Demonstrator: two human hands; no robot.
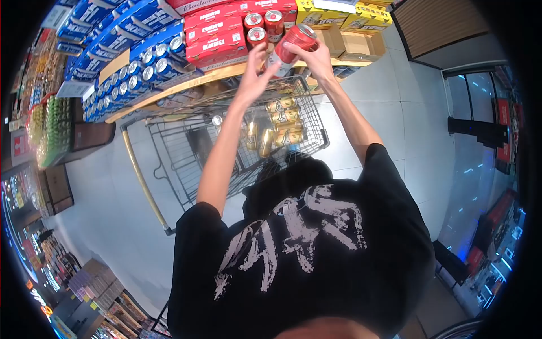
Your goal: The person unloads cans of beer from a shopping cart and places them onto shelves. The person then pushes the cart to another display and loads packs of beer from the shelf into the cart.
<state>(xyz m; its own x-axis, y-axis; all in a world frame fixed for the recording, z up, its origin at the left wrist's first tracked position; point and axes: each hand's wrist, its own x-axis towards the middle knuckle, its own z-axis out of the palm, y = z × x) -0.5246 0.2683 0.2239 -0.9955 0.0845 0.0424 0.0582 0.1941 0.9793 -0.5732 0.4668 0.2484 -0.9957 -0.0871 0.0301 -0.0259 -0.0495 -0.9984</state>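
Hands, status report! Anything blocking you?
Right hand holding tilted red can; left hand open beside it, contact unclear. Shopping cart below, gold cans inside. No blockage visible.

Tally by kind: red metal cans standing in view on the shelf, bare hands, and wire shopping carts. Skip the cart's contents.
Standing red metal cans: 3
Bare hands, left hand and right hand: 2
Wire shopping cart with a yellowish handle: 1
Total: 6

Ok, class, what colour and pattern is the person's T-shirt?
The T-shirt is black with large, pale brushstroke-like marks, seen in the head view.
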